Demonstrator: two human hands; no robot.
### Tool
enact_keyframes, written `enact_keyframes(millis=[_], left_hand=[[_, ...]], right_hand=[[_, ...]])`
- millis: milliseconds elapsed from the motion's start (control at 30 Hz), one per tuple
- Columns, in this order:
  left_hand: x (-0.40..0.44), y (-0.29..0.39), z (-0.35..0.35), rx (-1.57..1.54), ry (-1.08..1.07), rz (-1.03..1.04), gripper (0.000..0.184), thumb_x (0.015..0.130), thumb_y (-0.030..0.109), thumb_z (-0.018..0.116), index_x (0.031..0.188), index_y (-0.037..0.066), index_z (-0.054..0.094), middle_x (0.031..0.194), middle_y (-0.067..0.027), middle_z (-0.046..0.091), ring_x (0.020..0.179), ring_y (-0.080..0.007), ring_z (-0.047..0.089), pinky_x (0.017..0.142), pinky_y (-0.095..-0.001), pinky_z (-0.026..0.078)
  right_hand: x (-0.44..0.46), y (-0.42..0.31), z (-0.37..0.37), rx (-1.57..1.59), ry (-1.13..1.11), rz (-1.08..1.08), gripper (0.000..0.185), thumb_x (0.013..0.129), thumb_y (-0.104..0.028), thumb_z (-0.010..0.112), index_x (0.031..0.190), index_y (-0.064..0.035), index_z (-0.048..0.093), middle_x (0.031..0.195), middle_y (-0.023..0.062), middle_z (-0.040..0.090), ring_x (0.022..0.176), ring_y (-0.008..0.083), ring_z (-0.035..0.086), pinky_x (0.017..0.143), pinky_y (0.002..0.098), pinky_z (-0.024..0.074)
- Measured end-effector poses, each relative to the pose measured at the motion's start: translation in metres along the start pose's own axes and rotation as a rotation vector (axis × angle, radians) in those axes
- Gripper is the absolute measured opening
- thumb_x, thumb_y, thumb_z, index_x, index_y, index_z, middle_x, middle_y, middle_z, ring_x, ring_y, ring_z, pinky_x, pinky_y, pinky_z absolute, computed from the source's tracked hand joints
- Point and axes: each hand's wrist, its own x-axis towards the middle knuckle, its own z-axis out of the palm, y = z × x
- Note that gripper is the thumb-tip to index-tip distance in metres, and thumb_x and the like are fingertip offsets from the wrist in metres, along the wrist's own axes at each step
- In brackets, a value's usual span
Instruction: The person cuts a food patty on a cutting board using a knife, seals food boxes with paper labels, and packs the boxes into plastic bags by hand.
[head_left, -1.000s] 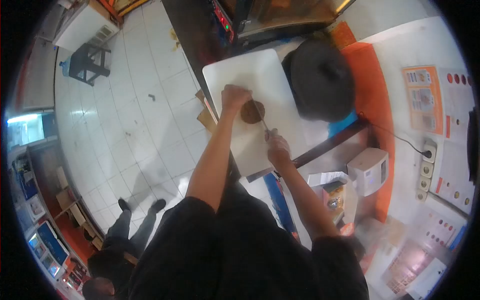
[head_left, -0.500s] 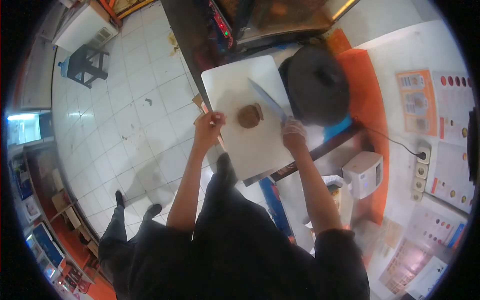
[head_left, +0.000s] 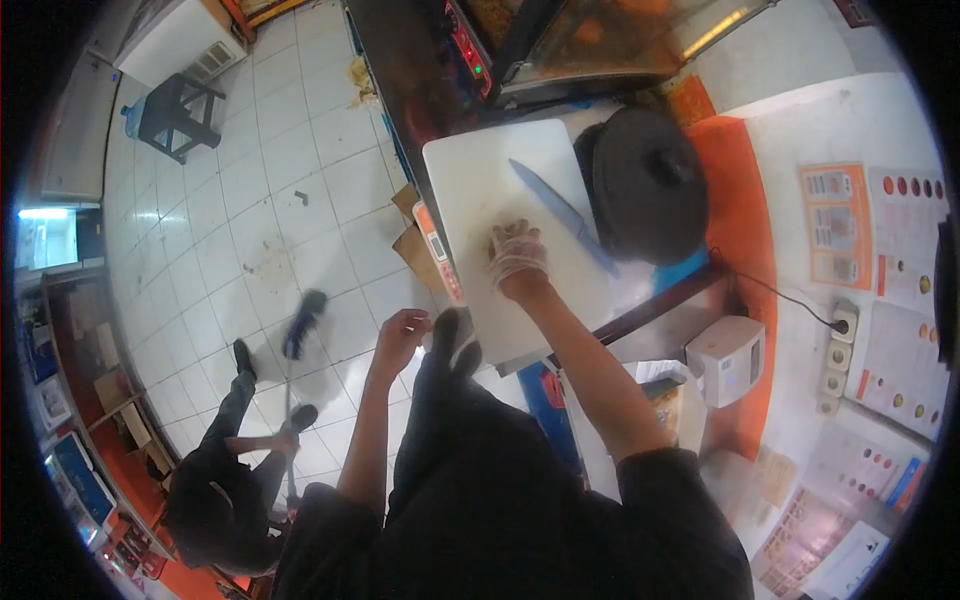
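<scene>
A white cutting board (head_left: 480, 320) lies on the counter in front of me. My right hand (head_left: 518, 258), in a clear plastic glove, rests on its middle with fingers curved down over the spot of the round brown piece of food, which the hand hides. Beside it, a knife (head_left: 550, 198) lies untouched, its blade pointing up and left and its handle at the board's right edge. My left hand (head_left: 403, 332) hangs off the board's left side, fingers loosely bent and apart, with nothing visible in it.
A black round lid (head_left: 648, 185) stands right of the board. Along its left edge are an orange-and-white device (head_left: 437, 250) and cardboard (head_left: 415, 250). A co-worker (head_left: 220, 500) holds a broom (head_left: 303, 325) on the tiled floor. A glass-fronted cabinet (head_left: 600, 45) stands behind.
My right hand has let go of the knife and moved left onto the brown piece. The left hand has drawn back from the board's edge toward me. A broom has come into view.
</scene>
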Motion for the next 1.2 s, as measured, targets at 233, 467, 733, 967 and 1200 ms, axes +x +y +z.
enact_keyframes(millis=[233, 467, 733, 967, 1200], left_hand=[[-0.013, -0.018, -0.012, 0.025, 0.007, 0.006, 0.029, 0.092, 0.019, 0.066, 0.114, 0.000, 0.066, 0.087, -0.0085, 0.072, 0.071, -0.0142, 0.064, 0.066, -0.0282, 0.051], [-0.048, -0.059, -0.008, 0.035, -0.026, 0.022, 0.029, 0.092, 0.019, 0.065, 0.115, 0.001, 0.066, 0.088, -0.0078, 0.072, 0.070, -0.0133, 0.063, 0.066, -0.0276, 0.051], [-0.110, -0.059, 0.014, 0.166, -0.100, -0.075, 0.028, 0.095, 0.019, 0.062, 0.121, 0.008, 0.064, 0.096, -0.0020, 0.072, 0.070, -0.0051, 0.057, 0.055, -0.0194, 0.042], [-0.188, -0.131, 0.079, 0.279, -0.146, -0.140, 0.033, 0.097, 0.022, 0.059, 0.126, 0.005, 0.062, 0.100, -0.0068, 0.071, 0.074, -0.0083, 0.059, 0.057, -0.0186, 0.043], [-0.281, -0.135, 0.180, 0.496, -0.463, -0.205, 0.039, 0.096, 0.023, 0.062, 0.131, 0.006, 0.058, 0.106, -0.0077, 0.071, 0.082, -0.0128, 0.063, 0.068, -0.0263, 0.049]], right_hand=[[-0.015, 0.010, 0.009, -0.194, 0.209, -0.029, 0.043, 0.085, -0.021, 0.061, 0.127, -0.0184, 0.053, 0.130, 0.0154, 0.050, 0.106, 0.0291, 0.056, 0.083, 0.0407, 0.0536], [-0.034, 0.053, 0.041, 0.031, 0.383, 0.025, 0.039, 0.084, -0.015, 0.061, 0.123, -0.0160, 0.058, 0.122, 0.0171, 0.053, 0.108, 0.0315, 0.060, 0.085, 0.0429, 0.0543], [-0.179, 0.123, 0.004, 2.475, 0.134, 0.061, 0.035, 0.082, -0.016, 0.065, 0.115, -0.0072, 0.058, 0.105, 0.0092, 0.062, 0.097, 0.0255, 0.063, 0.089, 0.0442, 0.0534], [-0.474, 0.190, 0.031, 2.941, 0.555, 0.049, 0.030, 0.084, -0.016, 0.065, 0.113, -0.0112, 0.059, 0.110, 0.0119, 0.062, 0.100, 0.0281, 0.062, 0.092, 0.0456, 0.0514], [-0.661, 0.267, 0.165, 2.188, 0.668, 0.926, 0.031, 0.082, -0.021, 0.069, 0.110, -0.0104, 0.062, 0.111, 0.0106, 0.064, 0.100, 0.0254, 0.064, 0.089, 0.0422, 0.0534]])
